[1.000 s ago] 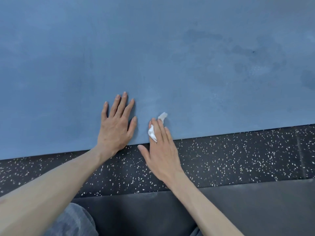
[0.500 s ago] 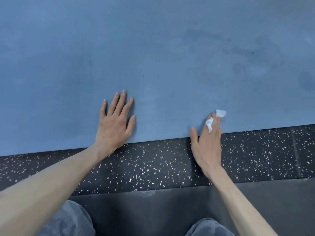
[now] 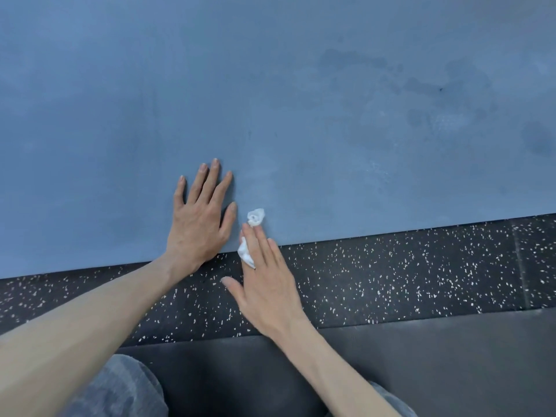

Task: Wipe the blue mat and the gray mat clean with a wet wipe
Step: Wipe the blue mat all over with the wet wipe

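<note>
The blue mat fills the far part of the view, darker damp patches showing at its far right. The left hand is laid flat on its near edge, fingers spread. Just to the right, a crumpled white wet wipe is pressed under the straight fingers of the right hand. Nearer lie a speckled black floor and the gray mat.

Wet wipe mostly under right fingers

The blue mat is laid farthest from the person, with the speckled floor nearer and the gray mat nearest. The left hand is laid flat on the blue mat's near edge; just to its right, the wet wipe is pressed beneath the right hand.
</note>
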